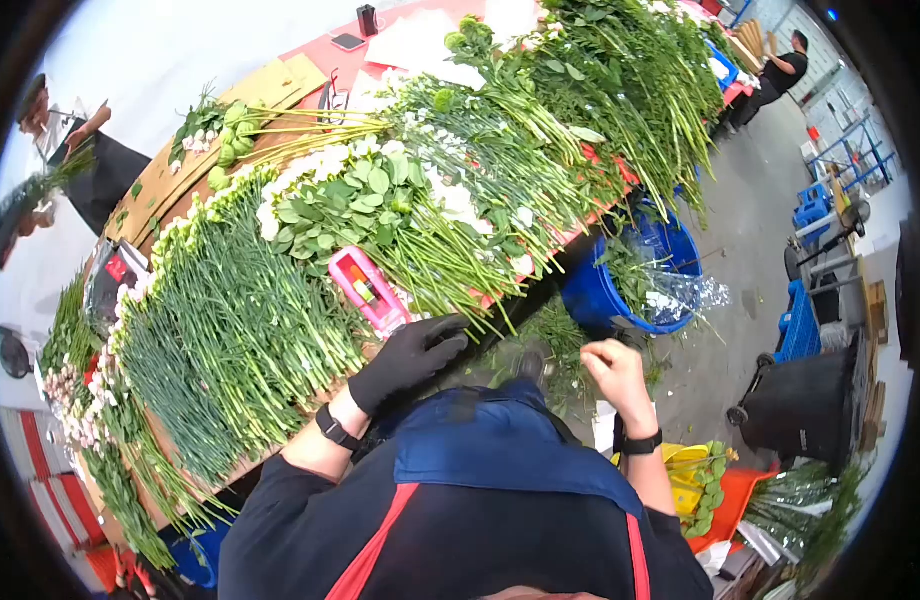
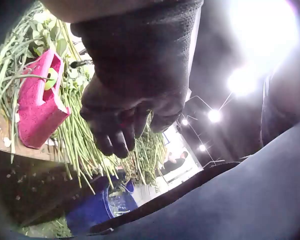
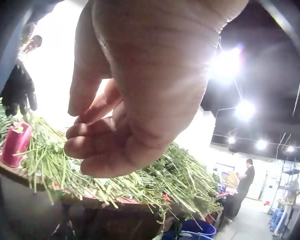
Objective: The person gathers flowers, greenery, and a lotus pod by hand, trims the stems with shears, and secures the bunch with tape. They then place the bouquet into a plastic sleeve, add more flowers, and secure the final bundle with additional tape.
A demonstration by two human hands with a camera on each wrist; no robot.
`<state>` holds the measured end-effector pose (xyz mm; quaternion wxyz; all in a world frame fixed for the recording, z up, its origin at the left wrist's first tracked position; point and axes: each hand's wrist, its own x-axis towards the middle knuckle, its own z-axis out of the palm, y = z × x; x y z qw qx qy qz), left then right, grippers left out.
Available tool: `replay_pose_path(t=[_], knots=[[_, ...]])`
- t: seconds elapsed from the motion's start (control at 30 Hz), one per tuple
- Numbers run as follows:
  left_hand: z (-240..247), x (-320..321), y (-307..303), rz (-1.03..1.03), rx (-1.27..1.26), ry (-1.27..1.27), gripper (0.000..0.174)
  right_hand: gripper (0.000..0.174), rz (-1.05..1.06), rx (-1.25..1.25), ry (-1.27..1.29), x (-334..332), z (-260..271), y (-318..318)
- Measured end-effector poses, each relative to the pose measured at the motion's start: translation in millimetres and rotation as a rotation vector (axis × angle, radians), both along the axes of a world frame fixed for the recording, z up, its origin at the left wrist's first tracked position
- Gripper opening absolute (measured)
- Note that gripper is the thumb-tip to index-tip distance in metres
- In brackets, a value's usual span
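Observation:
My left hand (image 1: 412, 358), in a black glove, hangs in front of the table edge with loosely bent fingers and nothing in them. Nearest to it is a pink plastic holder (image 1: 368, 290) with orange and green bits inside, also visible in the left wrist view (image 2: 37, 107). Bare and loosely curled, my right hand (image 1: 618, 374) is held up to the right, away from the table. Its fingers (image 3: 105, 145) hold nothing in the right wrist view. Beside the pink holder lie green stems (image 1: 240, 310) and a leafy bunch with white flowers (image 1: 350, 200).
Rows of cut stems cover the long table, its red top (image 1: 320, 52) showing at the back. A blue bucket (image 1: 590, 290) with greenery stands by the table's front. Further right are a black bin (image 1: 805, 400) and a yellow container (image 1: 685, 475). Another person (image 1: 783, 75) stands far right.

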<state>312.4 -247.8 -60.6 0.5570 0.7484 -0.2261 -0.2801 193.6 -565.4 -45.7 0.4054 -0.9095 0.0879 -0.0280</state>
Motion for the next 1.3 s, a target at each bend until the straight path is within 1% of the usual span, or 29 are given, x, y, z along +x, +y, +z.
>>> replay_pose_path(t=[0.03, 0.1, 0.13, 0.17, 0.23, 0.3, 0.33, 0.37, 0.4, 0.43, 0.5, 0.53, 0.57, 0.63, 0.67, 0.7, 0.77, 0.8, 0.9, 0.93, 0.97, 1.0, 1.03, 1.07, 1.13, 1.17, 1.23, 1.27, 1.3], knots=[[-3.3, 10.3, -9.2, 0.013, 0.017, -0.002, 0.047, 0.012, 0.018, 0.039, 0.022, 26.1, -3.1, -9.7], [-11.4, 31.0, -32.6, 0.048, 0.051, -0.011, 0.045, 0.013, 0.102, 0.014, 0.023, 82.5, -15.5, -32.9], [-25.6, 44.8, -45.6, 0.04, 0.06, -0.262, 0.042, 0.014, 0.143, -0.016, 0.002, 113.6, -25.7, -44.0], [-37.2, 60.2, -58.6, 0.04, 0.095, -0.419, 0.041, 0.015, 0.172, -0.009, -0.005, 145.5, -39.4, -57.2], [-51.8, 91.6, -85.5, 0.044, 0.183, -0.728, 0.04, 0.016, 0.224, -0.026, -0.111, 212.8, -67.3, -79.1], [-60.3, 110.8, -109.2, 0.107, 0.427, -0.744, 0.037, 0.016, 0.237, -0.083, -0.01, 278.0, -82.8, -97.6], [-69.8, 114.9, -117.1, 0.151, 0.542, -0.759, 0.036, 0.016, 0.246, -0.137, -0.057, 308.2, -88.0, -101.1], [-79.6, 119.7, -124.5, 0.189, 0.656, -0.774, 0.036, 0.018, 0.244, -0.177, -0.024, 332.3, -90.8, -104.5], [-88.8, 124.1, -126.5, 0.188, 0.706, -0.692, 0.035, 0.02, 0.262, -0.207, -0.086, 356.9, -102.1, -110.3], [-86.4, 126.4, -130.2, 0.219, 0.727, -0.662, 0.035, 0.023, 0.28, -0.236, -0.145, 377.6, -111.5, -113.7], [-81.0, 128.6, -136.4, 0.274, 0.764, -0.61, 0.036, 0.027, 0.3, -0.271, -0.129, 410.2, -124.3, -112.8], [-82.0, 126.7, -138.8, 0.34, 0.746, -0.591, 0.031, 0.03, 0.307, -0.291, -0.122, 421.9, -128.6, -112.4], [-83.9, 125.4, -140.9, 0.367, 0.753, -0.571, 0.031, 0.031, 0.345, -0.276, -0.083, 432.0, -143.8, -113.2], [-86.3, 123.9, -144.5, 0.418, 0.76, -0.537, 0.032, 0.032, 0.379, -0.155, 0.041, 443.9, -144.7, -111.9], [-87.5, 123.3, -146.3, 0.434, 0.763, -0.515, 0.032, 0.03, 0.382, -0.126, -0.025, 447.6, -154.1, -114.7], [-88.0, 124.4, -150.3, 0.474, 0.764, -0.493, 0.032, 0.029, 0.378, -0.036, -0.059, 448.9, -151.2, -116.2], [-88.5, 125.3, -156.7, 0.549, 0.762, -0.447, 0.031, 0.026, 0.363, 0.14, -0.124, 445.1, -141.1, -122.3], [-77.6, 132.8, -161.7, 0.57, 0.745, -0.451, 0.031, 0.023, 0.375, 0.156, -0.119, 439.6, -126.7, -124.3], [-48.1, 155.1, -177.0, 0.885, 0.31, -0.179, 0.029, 0.021, 0.447, 0.272, -0.083, 415.4, -94.7, -131.5], [-37.8, 165.1, -180.9, 0.973, 0.21, 0.021, 0.033, 0.019, 0.493, 0.284, -0.121, 406.4, -88.0, -131.2], [-32.4, 178.5, -179.5, 1.002, -0.051, 0.175, 0.035, 0.017, 0.554, 0.298, -0.092, 398.0, -78.7, -131.7], [-23.0, 191.7, -182.9, 1.065, -0.08, 0.198, 0.035, 0.015, 0.578, 0.342, -0.013, 388.6, -74.9, -131.8], [-14.5, 202.3, -185.1, 1.079, -0.301, 0.269, 0.035, 0.013, 0.602, 0.386, 0.067, 381.2, -72.5, -130.7], [0.5, 211.7, -190.5, 1.087, -0.454, 0.191, 0.042, 0.016, 0.647, 0.431, 0.183, 376.0, -70.6, -129.2], [-6.0, 219.5, -187.1, 1.109, -0.687, 0.233, 0.04, 0.022, 0.724, 0.514, 0.412, 367.3, -68.8, -128.4], [-4.1, 222.6, -182.4, 1.076, -0.81, 0.42, 0.037, 0.028, 0.747, 0.593, 0.45, 364.6, -69.1, -130.9], [-9.6, 218.7, -179.2, 1.092, -0.733, 0.351, 0.033, 0.04, 0.786, 0.751, 0.513, 363.9, -64.0, -130.3], [-11.3, 217.2, -178.8, 1.097, -0.696, 0.315, 0.032, 0.057, 0.849, 0.701, 0.342, 362.0, -59.7, -126.4], [-9.3, 216.3, -181.6, 1.118, -0.695, 0.312, 0.03, 0.058, 0.855, 0.547, 0.213, 360.2, -37.9, -112.6]])
